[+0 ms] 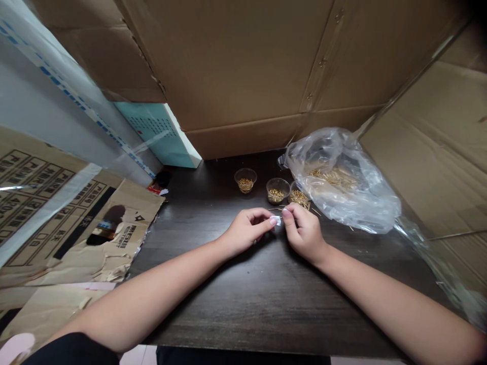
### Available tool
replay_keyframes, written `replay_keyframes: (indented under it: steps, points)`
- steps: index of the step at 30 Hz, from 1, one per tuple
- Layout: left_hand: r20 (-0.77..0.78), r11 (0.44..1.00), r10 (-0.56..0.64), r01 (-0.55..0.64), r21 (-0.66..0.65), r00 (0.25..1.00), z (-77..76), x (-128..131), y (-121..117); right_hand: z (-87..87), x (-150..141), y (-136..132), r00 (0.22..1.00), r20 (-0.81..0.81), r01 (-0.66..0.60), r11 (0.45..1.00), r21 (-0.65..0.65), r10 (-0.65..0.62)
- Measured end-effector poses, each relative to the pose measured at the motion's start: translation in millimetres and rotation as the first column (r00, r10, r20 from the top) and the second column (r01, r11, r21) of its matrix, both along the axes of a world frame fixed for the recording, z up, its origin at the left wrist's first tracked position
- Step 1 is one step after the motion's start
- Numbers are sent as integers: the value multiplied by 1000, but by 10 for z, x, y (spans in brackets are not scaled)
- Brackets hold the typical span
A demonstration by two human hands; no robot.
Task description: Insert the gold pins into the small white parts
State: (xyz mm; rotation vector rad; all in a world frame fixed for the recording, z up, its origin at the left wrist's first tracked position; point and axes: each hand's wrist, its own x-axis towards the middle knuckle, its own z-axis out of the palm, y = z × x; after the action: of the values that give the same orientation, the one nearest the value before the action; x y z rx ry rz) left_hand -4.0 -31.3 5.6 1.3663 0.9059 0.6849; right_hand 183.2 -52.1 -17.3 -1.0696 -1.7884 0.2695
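Both forearms reach in from the lower corners and angle inward over the dark wood table [243,309], with a black sleeve [72,350] at the left elbow. The wrists are gently bent, and the hands meet near the middle of the table, knuckles up. The left hand [245,232] has its fingers curled, with the thumb and forefinger pointing right. The right hand [303,234] comes in from the other side, its thumb and forefinger pointing left and down. Together they pinch a small white scrap [276,220], probably paper or plastic, between their fingertips; it is too small to tell which. A few thin gold pins [315,212] lie loose on the table just right of the right hand.

Just beyond the hands stand three clear cups holding gold pins: the first cup [245,180], the second cup [278,190], and the third cup [299,196], which touches a clear plastic bag [342,182]. The bag lies crumpled on the table with more pins [333,177] inside it. To the left, a torn printed carton [114,243] lies beside the table. Farther off, a teal box [160,134] stands by a cardboard wall [243,61].
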Motion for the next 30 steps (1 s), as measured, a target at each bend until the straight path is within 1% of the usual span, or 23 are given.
replay_keyframes:
  steps: [4,12,14,15,18,20,23,26,28,30]
  points:
    - [-5,1000,21,-21,4,1000,-14,-7,23,6,9,1,1000,-18,13,1000,21,-13]
    - [-28,999,-2,3,54,1000,16,24,2,-25,13,20,999,45,-7,1000,0,7]
    - [-54,992,14,-8,123,998,7,24,-5,-23,14,17,997,75,-7,1000,5,7]
    - [-81,983,29,-14,185,996,1,21,-8,-22,14,14,995,98,-5,1000,5,4]
    - [-184,917,74,6,399,980,-12,2,-9,-23,6,5,986,169,8,1000,1,-8]
    - [-220,873,75,43,487,973,-20,-11,-2,-29,-4,1,983,183,14,1000,-3,-13]
    - [-220,844,37,87,529,975,-43,-18,20,-43,-23,-1,987,160,10,1000,-13,-8]
    - [-215,831,30,95,548,976,-73,-8,43,-57,-42,6,993,115,6,998,-58,1]
    - [-214,831,44,83,550,976,-90,2,50,-65,-53,15,996,88,6,996,-87,2]
    - [-206,849,45,71,523,977,-100,11,48,-67,-66,23,998,69,7,994,-105,0]
